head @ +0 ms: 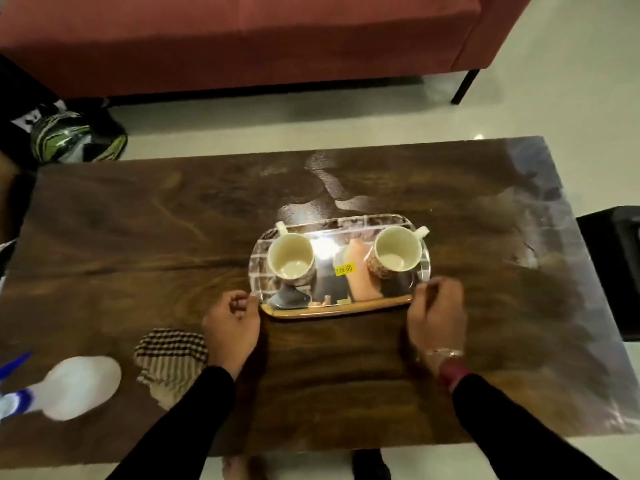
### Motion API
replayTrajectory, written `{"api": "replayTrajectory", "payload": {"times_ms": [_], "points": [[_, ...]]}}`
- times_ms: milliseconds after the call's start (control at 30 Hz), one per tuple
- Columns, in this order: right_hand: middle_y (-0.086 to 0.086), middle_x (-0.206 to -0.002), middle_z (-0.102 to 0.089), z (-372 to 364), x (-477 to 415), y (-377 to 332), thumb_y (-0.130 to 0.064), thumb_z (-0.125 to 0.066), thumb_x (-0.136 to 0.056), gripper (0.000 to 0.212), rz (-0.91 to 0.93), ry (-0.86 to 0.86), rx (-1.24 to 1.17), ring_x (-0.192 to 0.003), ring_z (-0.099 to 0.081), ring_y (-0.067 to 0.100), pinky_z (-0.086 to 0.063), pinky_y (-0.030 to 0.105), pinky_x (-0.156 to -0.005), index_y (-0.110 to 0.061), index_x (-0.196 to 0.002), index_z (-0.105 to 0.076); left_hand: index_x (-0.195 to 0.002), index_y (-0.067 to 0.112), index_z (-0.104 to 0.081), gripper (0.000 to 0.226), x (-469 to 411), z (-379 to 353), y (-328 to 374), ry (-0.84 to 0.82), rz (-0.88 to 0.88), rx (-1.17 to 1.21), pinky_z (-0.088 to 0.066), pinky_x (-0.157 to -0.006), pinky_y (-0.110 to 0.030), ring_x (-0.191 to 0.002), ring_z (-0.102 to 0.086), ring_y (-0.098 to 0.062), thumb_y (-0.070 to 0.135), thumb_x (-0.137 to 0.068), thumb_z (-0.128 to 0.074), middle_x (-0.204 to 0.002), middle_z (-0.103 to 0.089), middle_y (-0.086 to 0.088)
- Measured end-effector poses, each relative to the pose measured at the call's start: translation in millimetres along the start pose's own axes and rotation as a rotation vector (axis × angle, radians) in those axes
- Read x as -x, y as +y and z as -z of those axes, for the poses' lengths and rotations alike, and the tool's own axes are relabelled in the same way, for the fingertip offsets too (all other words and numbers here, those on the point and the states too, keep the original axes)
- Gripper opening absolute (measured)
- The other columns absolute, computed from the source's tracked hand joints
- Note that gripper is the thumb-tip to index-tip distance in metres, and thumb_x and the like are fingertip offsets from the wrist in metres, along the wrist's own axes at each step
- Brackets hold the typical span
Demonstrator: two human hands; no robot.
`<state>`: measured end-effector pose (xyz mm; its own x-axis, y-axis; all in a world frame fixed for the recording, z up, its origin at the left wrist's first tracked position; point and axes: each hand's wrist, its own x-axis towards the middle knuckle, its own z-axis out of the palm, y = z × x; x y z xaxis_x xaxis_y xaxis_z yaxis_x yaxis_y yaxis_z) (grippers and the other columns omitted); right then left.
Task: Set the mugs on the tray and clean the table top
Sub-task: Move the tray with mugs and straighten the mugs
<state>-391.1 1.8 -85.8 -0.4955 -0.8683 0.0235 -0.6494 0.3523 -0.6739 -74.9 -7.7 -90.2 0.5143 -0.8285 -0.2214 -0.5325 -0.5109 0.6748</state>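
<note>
A shiny, mirror-like rectangular tray with rounded corners and a wooden-looking near edge (341, 308) rests near the middle of a dark brown wood-grain coffee table (138, 237). Two cream-coloured ceramic mugs with patterned brown outsides stand upright on it, both empty. The left mug (290, 259) sits at the tray's left end with its handle pointing toward the far left corner; the right mug (397, 252) sits at the right end with its handle pointing out past the far right corner. A small yellow price sticker (344, 269) lies on the tray surface between the mugs.

The person's left hand (231, 327) is curled at the tray's near left corner, fingers bent and touching the rim. The right hand (437, 315) is curled at the near right corner, fingertips meeting the rim there; a thin bracelet and a dark red band sit on that wrist. Whether either hand truly clamps the rim cannot be told. Both arms wear black sleeves.

A crumpled brown-and-cream checked cloth (171, 362) lies on the table just left of the left forearm. Further left, a white plastic spray bottle with a blue trigger (65, 388) lies on its side near the table's near left edge. A red-brown sofa (242, 39) stands beyond the table on the pale floor.
</note>
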Motion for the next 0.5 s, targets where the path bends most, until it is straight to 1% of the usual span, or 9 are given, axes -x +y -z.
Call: {"api": "replayTrajectory", "payload": {"times_ms": [33, 100, 167, 233, 267, 333, 400, 467, 500], "points": [[0.004, -0.103, -0.051, 4.4, -23.2, 9.7, -0.028, -0.056, -0.099, 0.016, -0.074, -0.013, 0.017, -0.088, -0.057, 0.031, -0.039, 0.032, -0.075, -0.014, -0.105, -0.057, -0.094, 0.021, -0.074, 0.014, -2.5, -8.0, 3.6, -0.021, 0.031, -0.025, -0.058, -0.085, -0.036, -0.086, -0.075, -0.026, 0.035, -0.094, -0.075, -0.083, -0.077, -0.001], [0.015, -0.118, -0.056, 6.7, -65.0, 23.7, -0.031, -0.059, -0.099, 0.035, -0.096, -0.118, 0.092, -0.099, -0.059, 0.035, -0.047, 0.039, -0.085, -0.005, -0.121, -0.057, -0.086, 0.025, -0.073, 0.017, -5.2, -19.1, 5.7, -0.03, 0.072, -0.069, -0.056, -0.083, -0.034, -0.088, -0.074, -0.026, 0.04, -0.093, -0.075, -0.082, -0.077, 0.002], [0.02, -0.119, -0.063, 4.7, -95.3, 24.2, -0.03, -0.062, -0.099, 0.044, -0.094, -0.249, 0.126, -0.107, -0.06, 0.036, -0.048, 0.04, -0.095, 0.0, -0.131, -0.057, -0.077, 0.03, -0.067, 0.02, -5.1, -24.3, 9.1, -0.019, 0.097, -0.105, -0.051, -0.078, -0.03, -0.085, -0.071, -0.024, 0.041, -0.091, -0.076, -0.073, -0.069, 0.01], [0.019, -0.108, -0.071, -1.5, -111.1, 20.9, -0.023, -0.065, -0.097, 0.041, -0.058, -0.338, 0.109, -0.105, -0.065, 0.037, -0.048, 0.039, -0.093, 0.0, -0.131, -0.06, -0.087, 0.027, -0.075, 0.013, -6.4, -26.6, 8.4, -0.012, 0.146, -0.077, -0.05, -0.079, -0.028, -0.087, -0.072, -0.023, 0.038, -0.087, -0.081, -0.072, -0.068, 0.012], [0.019, -0.106, -0.073, -5.2, -114.2, 19.7, -0.017, -0.066, -0.095, 0.036, -0.023, -0.364, 0.107, -0.103, -0.066, 0.038, -0.049, 0.039, -0.091, -0.002, -0.128, -0.064, -0.095, 0.023, -0.078, 0.017, -7.9, -27.4, 7.6, -0.017, 0.172, -0.063, -0.054, -0.082, -0.029, -0.089, -0.073, -0.023, 0.037, -0.086, -0.082, -0.077, -0.073, 0.009], [0.02, -0.107, -0.074, -10.4, -116.0, 18.3, -0.008, -0.066, -0.092, 0.03, 0.026, -0.383, 0.11, -0.1, -0.068, 0.04, -0.05, 0.038, -0.087, -0.005, -0.121, -0.071, -0.103, 0.02, -0.079, 0.021, -14.4, -29.7, 3.7, -0.066, 0.255, 0.02, -0.062, -0.09, -0.041, -0.094, -0.076, -0.025, 0.032, -0.086, -0.083, -0.089, -0.081, 0.002], [0.02, -0.106, -0.076, -14.2, -114.9, 19.5, -0.007, -0.065, -0.092, 0.028, -0.001, -0.381, 0.095, -0.099, -0.07, 0.04, -0.051, 0.036, -0.085, -0.007, -0.119, -0.073, -0.104, 0.016, -0.077, 0.016, -20.0, -31.9, 3.3, -0.137, 0.352, 0.198, -0.063, -0.093, -0.052, -0.094, -0.077, -0.028, 0.018, -0.089, -0.083, -0.089, -0.081, -0.003], [0.018, -0.108, -0.076, -16.1, -115.0, 22.5, -0.009, -0.066, -0.092, 0.028, -0.058, -0.379, 0.08, -0.101, -0.07, 0.038, -0.051, 0.036, -0.086, -0.008, -0.119, -0.074, -0.095, 0.017, -0.075, 0.012, -25.6, -34.4, 3.3, -0.159, 0.383, 0.276, -0.062, -0.092, -0.052, -0.091, -0.075, -0.027, 0.008, -0.09, -0.08, -0.09, -0.082, -0.007], [0.017, -0.108, -0.076, -16.1, -113.9, 23.6, -0.009, -0.067, -0.092, 0.027, -0.08, -0.386, 0.076, -0.101, -0.07, 0.037, -0.051, 0.034, -0.086, -0.009, -0.118, -0.075, -0.09, 0.02, -0.073, 0.016, -28.6, -35.2, 0.9, -0.162, 0.387, 0.285, -0.062, -0.091, -0.051, -0.089, -0.073, -0.027, 0.005, -0.091, -0.08, -0.093, -0.082, -0.011]]}}
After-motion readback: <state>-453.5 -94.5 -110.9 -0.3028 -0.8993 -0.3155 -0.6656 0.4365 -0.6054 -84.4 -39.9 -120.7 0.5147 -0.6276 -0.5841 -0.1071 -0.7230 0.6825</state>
